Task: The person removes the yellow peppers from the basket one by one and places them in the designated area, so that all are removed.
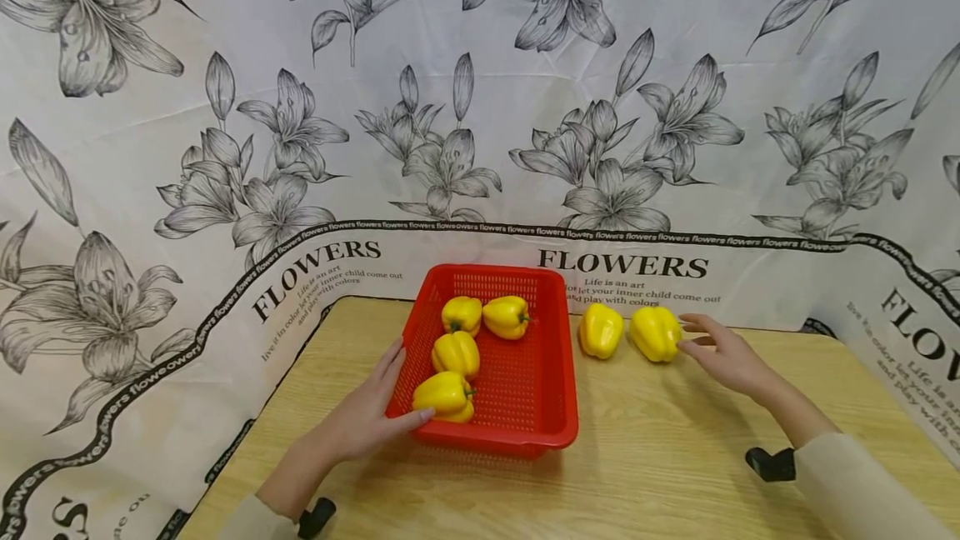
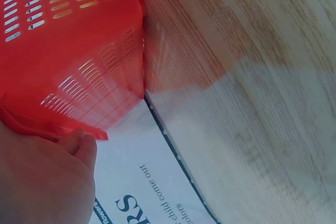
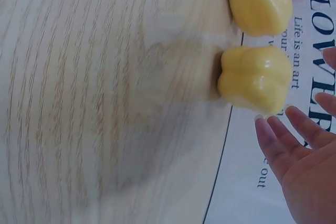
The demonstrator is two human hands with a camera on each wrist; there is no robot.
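A red plastic basket (image 1: 517,432) stands on the table with several yellow bell peppers (image 1: 456,355) inside, along its left half and back. My left hand (image 1: 360,415) holds the basket's left rim, thumb over the edge and fingers along the outer side; the left wrist view shows its fingertips (image 2: 86,142) at the rim. To the right of the basket lie two more yellow peppers, one pepper (image 1: 601,330) closer to it and another pepper (image 1: 656,333) farther right. My right hand (image 1: 723,357) is beside that farther pepper, fingers spread and extended, fingertips (image 3: 261,121) right at its side.
The light wood table (image 1: 660,457) ends at a white floral cloth (image 1: 465,148) with printed lettering, which hangs behind and at both sides. Dark straps or mounts (image 1: 771,465) show below the wrists. The basket stands near the back edge.
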